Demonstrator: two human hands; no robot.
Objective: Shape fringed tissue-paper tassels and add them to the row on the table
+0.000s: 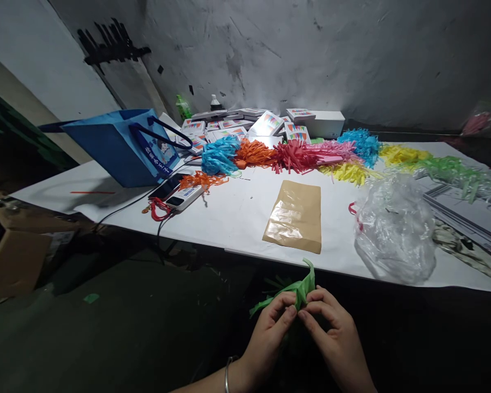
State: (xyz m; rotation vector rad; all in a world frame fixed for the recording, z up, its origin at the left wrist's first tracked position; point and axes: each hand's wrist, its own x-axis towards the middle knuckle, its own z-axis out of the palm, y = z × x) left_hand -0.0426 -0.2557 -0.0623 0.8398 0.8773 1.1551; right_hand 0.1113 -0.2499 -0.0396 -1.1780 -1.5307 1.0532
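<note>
Green fringed paper (300,289) is being pinched between the fingers of left hand (270,327) and right hand (331,333), closed on it, at 6 o'clock below the bench (237,213); thin strips are risking tearing under twisting

Looks like a makeshift craft workshop, prob. a back room: white worktop (237,218) w/ piles of coloured paper tassels (294,155) at 12 o'clock, stacked small boxes (265,123) behind, bare scuffed wall (311,54), cardboard box (12,256) at 9 o'clock.
</note>
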